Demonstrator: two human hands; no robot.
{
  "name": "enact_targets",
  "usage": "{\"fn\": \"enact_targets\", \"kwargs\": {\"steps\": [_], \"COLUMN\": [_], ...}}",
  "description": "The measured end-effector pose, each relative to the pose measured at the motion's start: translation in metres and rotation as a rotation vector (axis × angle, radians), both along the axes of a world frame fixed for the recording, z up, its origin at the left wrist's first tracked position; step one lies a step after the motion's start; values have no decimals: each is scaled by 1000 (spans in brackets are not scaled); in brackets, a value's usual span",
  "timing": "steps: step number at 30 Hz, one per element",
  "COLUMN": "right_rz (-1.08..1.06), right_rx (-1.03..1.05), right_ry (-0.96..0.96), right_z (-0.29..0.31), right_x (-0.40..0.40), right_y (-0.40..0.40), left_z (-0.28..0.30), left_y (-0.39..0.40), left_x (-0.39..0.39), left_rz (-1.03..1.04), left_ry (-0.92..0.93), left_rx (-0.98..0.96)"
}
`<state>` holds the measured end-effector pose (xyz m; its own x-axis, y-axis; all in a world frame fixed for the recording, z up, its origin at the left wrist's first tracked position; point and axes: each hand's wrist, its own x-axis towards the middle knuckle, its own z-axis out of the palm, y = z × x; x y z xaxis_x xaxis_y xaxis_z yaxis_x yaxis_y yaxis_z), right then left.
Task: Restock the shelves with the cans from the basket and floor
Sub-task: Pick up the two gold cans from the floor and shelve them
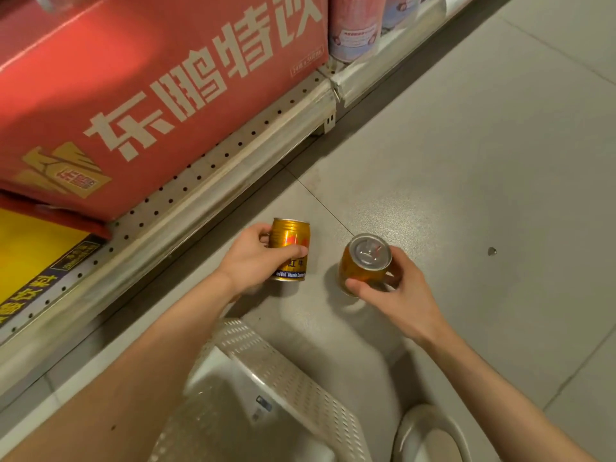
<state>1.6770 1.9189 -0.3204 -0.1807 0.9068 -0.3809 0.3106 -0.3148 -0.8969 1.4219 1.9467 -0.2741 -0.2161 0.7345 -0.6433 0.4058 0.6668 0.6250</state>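
Note:
Two gold drink cans are low over the grey tiled floor (466, 145) in front of the bottom shelf (213, 181). My left hand (253, 261) grips the left can (289, 241) around its side, top pointing away from me. My right hand (400, 295) holds the right can (365, 261) upright, silver lid with pull tab facing up; whether its base touches the floor I cannot tell. The white perforated basket (280, 371) sits just below my arms at the bottom of the view; I see no cans inside its visible part.
A large red carton (140, 95) with white lettering fills the bottom shelf at left, a yellow carton (36, 255) beside it. Pale pink and blue containers (356, 31) stand further along the shelf. A small round object (492, 251) lies on the floor to the right.

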Motion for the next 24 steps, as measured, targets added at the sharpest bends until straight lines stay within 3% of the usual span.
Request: {"fn": "enact_targets", "kwargs": {"steps": [5,11,24], "right_rz": [-129,-253,-285], "right_rx": [38,44,5], "right_ry": [3,10,-23], "right_z": [68,198,588], "right_x": [15,46,103], "right_y": [2,-9,-28], "left_z": [64,185,557], "left_y": [-2,-16,-55], "left_x": [8,42,112], "left_rz": [19,-60,1], "left_ry": [-77,-94,-207], "left_rx": [173,274,366]}}
